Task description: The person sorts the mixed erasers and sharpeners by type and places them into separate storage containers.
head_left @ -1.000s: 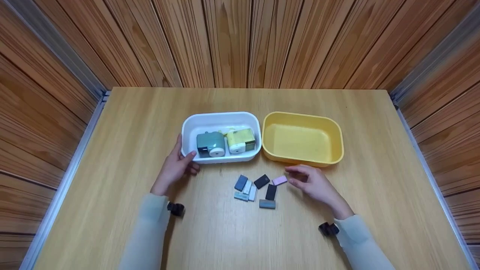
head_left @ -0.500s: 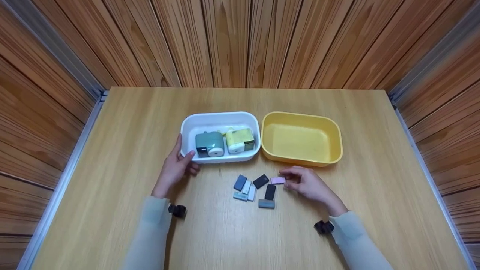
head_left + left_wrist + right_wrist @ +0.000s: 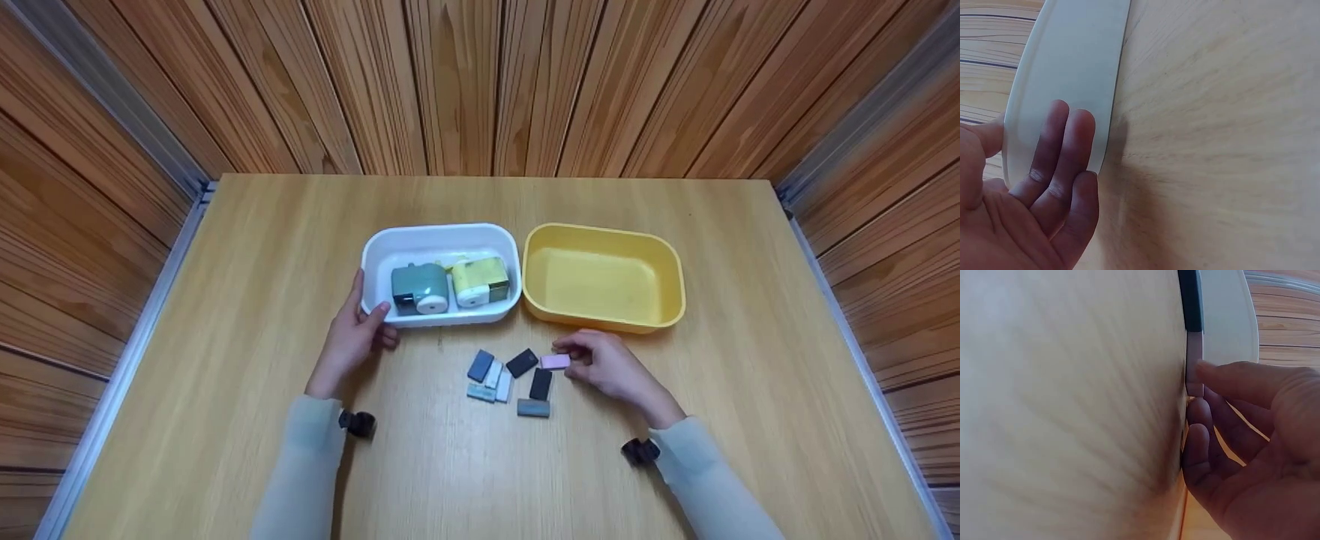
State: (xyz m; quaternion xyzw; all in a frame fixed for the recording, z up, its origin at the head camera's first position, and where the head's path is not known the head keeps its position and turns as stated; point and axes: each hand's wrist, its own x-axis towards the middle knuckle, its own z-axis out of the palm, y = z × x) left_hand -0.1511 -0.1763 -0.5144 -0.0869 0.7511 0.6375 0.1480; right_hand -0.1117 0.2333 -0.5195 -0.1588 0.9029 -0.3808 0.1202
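Observation:
My left hand (image 3: 351,339) grips the near left corner of a white plastic bin (image 3: 441,235), thumb over the rim and fingers against the outer wall (image 3: 1072,62). Inside the bin lie a green pencil sharpener (image 3: 420,285) and a yellow one (image 3: 480,279). My right hand (image 3: 611,367) pinches a small pink eraser (image 3: 555,362) by its right end, low at the table. In the right wrist view the thumb is on the eraser (image 3: 1194,354), and the forefinger is partly hidden behind it.
A yellow bin (image 3: 600,281) with nothing in it stands beside the white one. Several erasers lie loose near the pink one: two black (image 3: 522,363), a dark blue (image 3: 481,365), a grey-blue (image 3: 533,408), a light blue (image 3: 481,392), and two whitish (image 3: 503,387).
My right hand has moved left to the pink eraser and closed its thumb and finger on it; the eraser has turned slightly. The left hand stays on the white bin.

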